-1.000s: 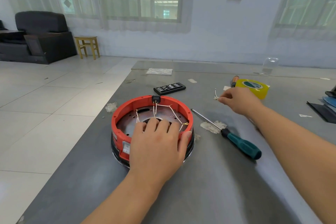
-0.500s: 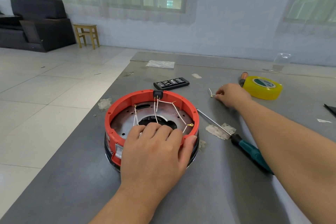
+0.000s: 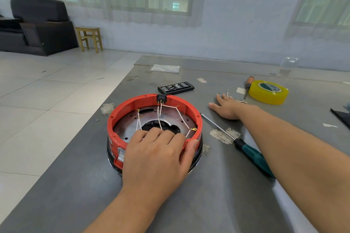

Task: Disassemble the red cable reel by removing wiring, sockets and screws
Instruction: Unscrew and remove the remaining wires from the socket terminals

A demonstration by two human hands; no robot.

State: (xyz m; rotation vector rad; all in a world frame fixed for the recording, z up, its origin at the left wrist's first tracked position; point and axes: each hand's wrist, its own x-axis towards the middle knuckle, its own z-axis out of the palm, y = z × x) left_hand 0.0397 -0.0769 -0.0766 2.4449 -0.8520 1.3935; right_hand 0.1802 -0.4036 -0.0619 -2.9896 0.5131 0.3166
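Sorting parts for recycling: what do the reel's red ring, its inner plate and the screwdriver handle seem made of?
The red ring looks like moulded plastic: matte, evenly coloured, ribbed inside. The inner plate is metal, likely steel: dull grey sheen, brownish stains, punched holes. The screwdriver handle is teal plastic or rubber, textured; which is unclear.

A: Left grip status?
B: I've got it palm-down, fingers curled over the near rim of the reel, thumb pressed on the outside.
A: Right grip?
B: My arm's stretched forward, palm flat down, fingers straight and slightly spread.
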